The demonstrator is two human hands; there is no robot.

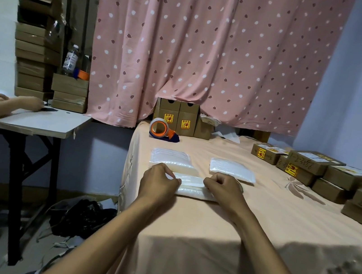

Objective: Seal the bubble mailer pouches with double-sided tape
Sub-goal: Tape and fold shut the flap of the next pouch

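Note:
A white bubble mailer pouch lies flat on the peach-covered table, straight in front of me. My left hand grips its left end with curled fingers, thumb on the top flap. My right hand grips its right end the same way. The flap is folded over between my hands. Two piles of white pouches lie just behind: one at the left, one at the right. No double-sided tape strip is visible from here.
An orange tape dispenser stands at the back of the table near small brown cartons. Labelled brown boxes fill the right side. Another person's hands rest on a side table at the left. A pink curtain hangs behind.

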